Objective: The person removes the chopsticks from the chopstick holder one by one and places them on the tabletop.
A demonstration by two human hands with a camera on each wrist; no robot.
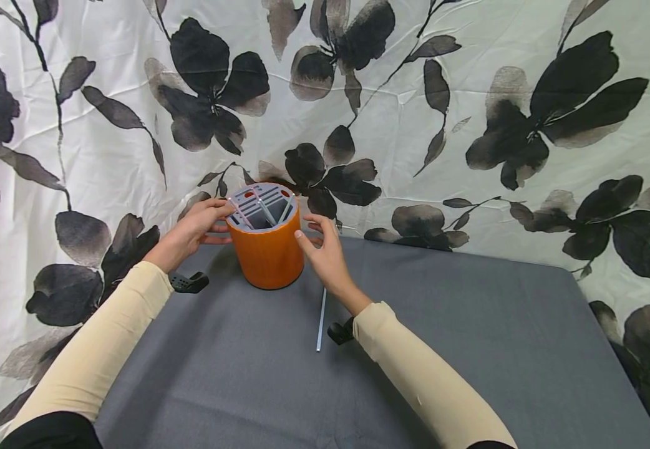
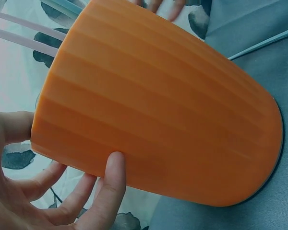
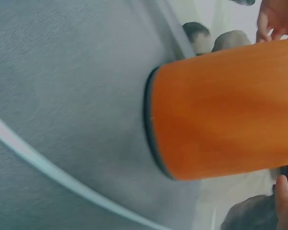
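Observation:
An orange round holder (image 1: 269, 259) with a grey slotted top (image 1: 263, 194) stands upright near the back of the table. Pink and pale thin sticks (image 1: 265, 207) poke out of its slots. At the holder's left side is my left hand (image 1: 190, 232), its fingertips at the rim and upper wall; the left wrist view shows the fingers (image 2: 114, 175) spread along the orange side. My right hand (image 1: 329, 259) stands by the right side, fingers loosely bent, holding nothing. Below it, one pale thin stick (image 1: 320, 324) lies on the table, partly hidden by the right hand.
Grey cloth covers the table (image 1: 460, 337). Behind it hangs a white curtain (image 1: 409, 125) with dark flowers, close to the back of the holder. Black wrist straps (image 1: 189, 282) show at both wrists.

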